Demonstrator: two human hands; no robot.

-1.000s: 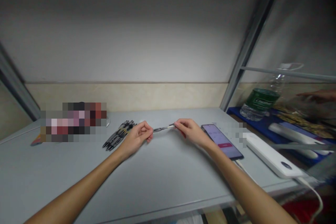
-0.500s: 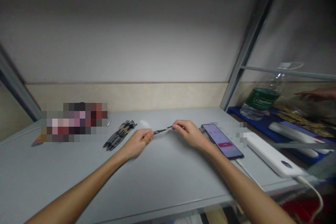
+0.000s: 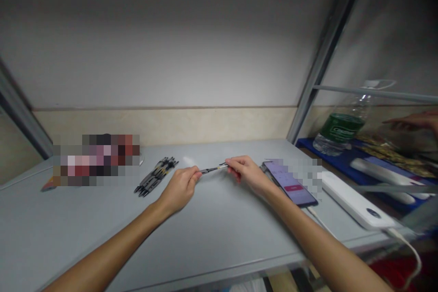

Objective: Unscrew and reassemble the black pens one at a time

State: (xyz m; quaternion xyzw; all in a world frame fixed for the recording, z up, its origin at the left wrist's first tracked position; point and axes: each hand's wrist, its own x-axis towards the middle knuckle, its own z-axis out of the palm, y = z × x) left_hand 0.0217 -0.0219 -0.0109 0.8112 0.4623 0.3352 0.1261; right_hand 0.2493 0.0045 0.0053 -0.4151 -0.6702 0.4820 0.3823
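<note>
Between my two hands, a slim dark pen [image 3: 212, 169] with a pale yellowish band is held nearly level above the grey table [image 3: 219, 219]. My left hand [image 3: 181, 186] is closed around its left end, with the thumb lying along it. The fingertips of my right hand [image 3: 244, 172] pinch the other end; those fingers partly cover the tip. Just left of my left hand lies a bundle of several grey and black pens [image 3: 155, 177], side by side on the tabletop. A phone [image 3: 292, 185] with its screen lit rests to the right of my right hand.
A white power bank [image 3: 356, 200] with a cable lies at the table's right edge. Beyond a metal rail, a large water bottle [image 3: 342, 123] stands on a blue surface, with another person's hand [image 3: 417, 122] nearby. Blurred-out items [image 3: 96, 159] sit at the left.
The fingers of my right hand have shifted on the pen's end, the lower ones now showing more beneath. My left hand has moved very slightly to the right, still gripping.
</note>
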